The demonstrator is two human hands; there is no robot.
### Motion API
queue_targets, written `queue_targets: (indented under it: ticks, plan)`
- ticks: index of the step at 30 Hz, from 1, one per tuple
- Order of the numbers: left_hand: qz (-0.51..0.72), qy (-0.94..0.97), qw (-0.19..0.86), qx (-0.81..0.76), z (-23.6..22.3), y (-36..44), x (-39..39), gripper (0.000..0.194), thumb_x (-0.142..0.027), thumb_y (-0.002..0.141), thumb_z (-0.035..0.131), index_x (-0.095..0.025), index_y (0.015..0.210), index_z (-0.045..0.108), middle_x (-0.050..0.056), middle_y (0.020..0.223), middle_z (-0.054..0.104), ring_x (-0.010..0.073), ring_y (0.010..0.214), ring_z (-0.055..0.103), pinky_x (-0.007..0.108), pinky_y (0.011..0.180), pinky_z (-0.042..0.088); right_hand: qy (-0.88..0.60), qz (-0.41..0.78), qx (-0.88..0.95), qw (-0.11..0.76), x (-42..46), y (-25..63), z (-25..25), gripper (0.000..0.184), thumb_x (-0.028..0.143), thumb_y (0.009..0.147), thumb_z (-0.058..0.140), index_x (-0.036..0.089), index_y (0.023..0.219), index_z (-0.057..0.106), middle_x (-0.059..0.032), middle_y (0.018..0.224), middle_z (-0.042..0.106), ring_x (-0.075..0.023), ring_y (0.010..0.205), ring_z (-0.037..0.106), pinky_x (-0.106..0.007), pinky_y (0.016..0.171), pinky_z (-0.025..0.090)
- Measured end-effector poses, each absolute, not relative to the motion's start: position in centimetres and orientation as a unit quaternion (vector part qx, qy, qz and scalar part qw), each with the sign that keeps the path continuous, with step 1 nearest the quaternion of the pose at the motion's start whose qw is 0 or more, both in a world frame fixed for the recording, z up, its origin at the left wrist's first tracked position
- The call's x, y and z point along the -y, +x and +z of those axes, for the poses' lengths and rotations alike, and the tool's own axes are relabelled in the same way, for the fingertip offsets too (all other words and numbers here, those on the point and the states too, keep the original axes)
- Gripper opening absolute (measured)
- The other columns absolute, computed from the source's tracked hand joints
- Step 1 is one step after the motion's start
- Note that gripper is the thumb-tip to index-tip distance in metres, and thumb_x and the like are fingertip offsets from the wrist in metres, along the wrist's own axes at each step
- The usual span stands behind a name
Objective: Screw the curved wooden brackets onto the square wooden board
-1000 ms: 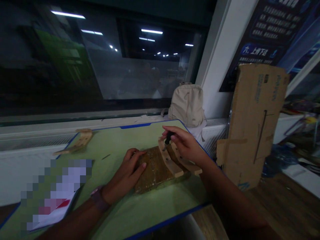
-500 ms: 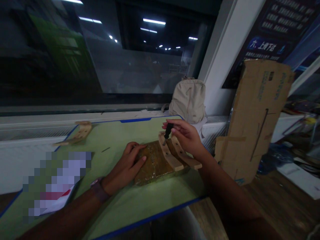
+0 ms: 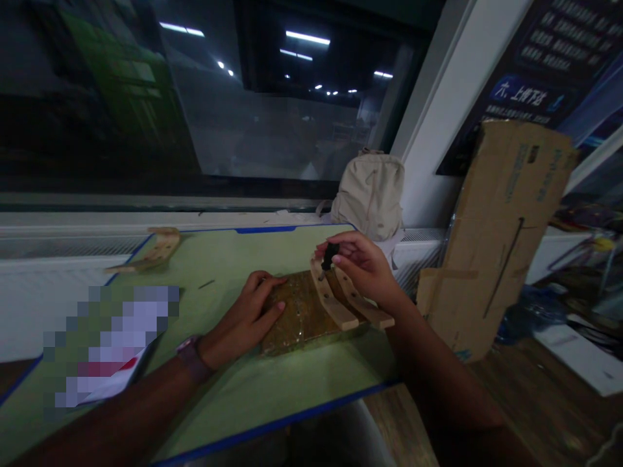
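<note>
A small screwdriver with a black handle (image 3: 329,256) is pinched in my right hand (image 3: 364,263). Its tip points down at the upper part of a curved wooden strip (image 3: 333,306) with dark holes. Beside that strip, to the right, lies a second curved wooden strip (image 3: 363,305), partly behind my right hand. Both rest on a flat block wrapped in shiny brown tape (image 3: 292,318). My left hand (image 3: 257,305) lies on the block's left end, thumb and fingers spread apart against it. The strips' far ends are partly hidden by my right fingers.
Another curved wooden piece (image 3: 163,250) lies at the table's back left corner. A thin dark rod (image 3: 206,284) and a blurred-out printed sheet (image 3: 121,350) are on the green table (image 3: 233,402). A beige backpack (image 3: 370,191) and tall cardboard (image 3: 511,240) stand beyond.
The camera view has shifted slightly. My right hand still holds the screwdriver at the left strip, its handle tilted a little differently. My left hand stays on the block.
</note>
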State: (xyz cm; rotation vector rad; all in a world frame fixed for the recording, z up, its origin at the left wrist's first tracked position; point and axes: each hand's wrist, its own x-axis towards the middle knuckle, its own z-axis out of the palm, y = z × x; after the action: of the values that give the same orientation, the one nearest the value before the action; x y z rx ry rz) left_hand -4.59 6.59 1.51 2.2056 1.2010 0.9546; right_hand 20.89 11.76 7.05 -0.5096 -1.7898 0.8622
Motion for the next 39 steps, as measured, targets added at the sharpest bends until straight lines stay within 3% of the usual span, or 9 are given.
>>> queue_targets:
  ticks: [7,12,15,21,27,29,33,36,39]
  plan:
    - [0.354,0.798,0.221,-0.436,1.3,-4.6,-6.6,0.035,-0.034,0.099,0.047,-0.020,0.130,0.053,0.011,0.125,0.047,0.0275,0.121,0.051,0.048,0.108,0.045,-0.302,0.158,0.742,0.577,-12.6,21.7,6.4,0.022,0.039,0.085,0.076,0.028,0.101,0.066,-0.0028,0.094,0.065,-0.0172,0.082,0.063,-0.032,0.073,0.056]
    - [0.355,0.792,0.223,-0.444,1.2,-4.5,-6.6,0.036,-0.034,0.097,0.048,-0.021,0.130,0.054,0.010,0.126,0.048,0.0280,0.121,0.051,0.048,0.108,0.045,-0.264,0.282,0.757,0.527,-12.5,21.3,6.9,0.035,0.046,0.093,0.063,0.031,0.124,0.063,-0.0060,0.112,0.070,-0.0212,0.104,0.069,-0.040,0.089,0.060]
    - [0.360,0.793,0.220,-0.440,1.2,-4.5,-6.7,0.036,-0.035,0.097,0.049,-0.021,0.129,0.054,0.011,0.125,0.048,0.0282,0.120,0.051,0.049,0.108,0.045,-0.255,0.335,0.739,0.527,-12.5,20.8,6.8,0.034,0.045,0.093,0.064,0.030,0.123,0.062,-0.0050,0.111,0.071,-0.0206,0.105,0.069,-0.042,0.093,0.060]
    - [0.358,0.793,0.222,-0.441,1.2,-4.4,-6.7,0.036,-0.035,0.097,0.048,-0.021,0.130,0.055,0.011,0.125,0.047,0.0284,0.121,0.051,0.050,0.108,0.044,-0.337,0.207,0.702,0.592,-13.1,21.3,6.3,0.035,0.038,0.078,0.081,0.028,0.106,0.063,0.0000,0.087,0.063,-0.0172,0.080,0.063,-0.034,0.076,0.059]
    - [0.357,0.791,0.224,-0.444,1.3,-4.4,-6.6,0.036,-0.034,0.097,0.048,-0.022,0.130,0.055,0.010,0.125,0.049,0.0276,0.120,0.051,0.048,0.108,0.045,-0.256,0.316,0.736,0.542,-12.8,20.7,7.0,0.028,0.046,0.093,0.063,0.028,0.114,0.058,-0.0059,0.109,0.070,-0.0204,0.102,0.070,-0.041,0.093,0.058]
    - [0.357,0.793,0.222,-0.441,1.3,-4.4,-6.7,0.036,-0.034,0.097,0.048,-0.021,0.130,0.055,0.010,0.124,0.049,0.0278,0.120,0.051,0.049,0.108,0.045,-0.261,0.319,0.719,0.560,-12.9,20.6,7.0,0.030,0.047,0.089,0.068,0.028,0.109,0.056,-0.0027,0.099,0.069,-0.0183,0.093,0.070,-0.037,0.086,0.059]
    - [0.361,0.797,0.214,-0.434,1.2,-4.4,-6.7,0.036,-0.035,0.098,0.048,-0.019,0.130,0.054,0.011,0.125,0.047,0.0281,0.120,0.050,0.049,0.108,0.044,-0.323,0.213,0.696,0.605,-13.4,21.0,6.7,0.034,0.041,0.080,0.078,0.029,0.104,0.057,0.0006,0.088,0.061,-0.0157,0.076,0.062,-0.031,0.071,0.055]
    - [0.359,0.796,0.220,-0.435,1.2,-4.4,-6.7,0.036,-0.034,0.098,0.047,-0.019,0.130,0.054,0.011,0.125,0.046,0.0281,0.120,0.050,0.048,0.107,0.045,-0.321,0.177,0.724,0.584,-13.2,21.3,6.7,0.024,0.040,0.086,0.073,0.028,0.105,0.064,-0.0023,0.095,0.065,-0.0178,0.083,0.064,-0.035,0.079,0.056]
    - [0.362,0.794,0.220,-0.435,1.3,-4.4,-6.7,0.036,-0.034,0.098,0.047,-0.020,0.130,0.054,0.011,0.125,0.047,0.0285,0.121,0.050,0.049,0.108,0.044,-0.280,0.241,0.751,0.548,-12.8,21.0,6.9,0.027,0.040,0.096,0.060,0.030,0.120,0.064,-0.0053,0.112,0.068,-0.0205,0.102,0.068,-0.041,0.094,0.056]
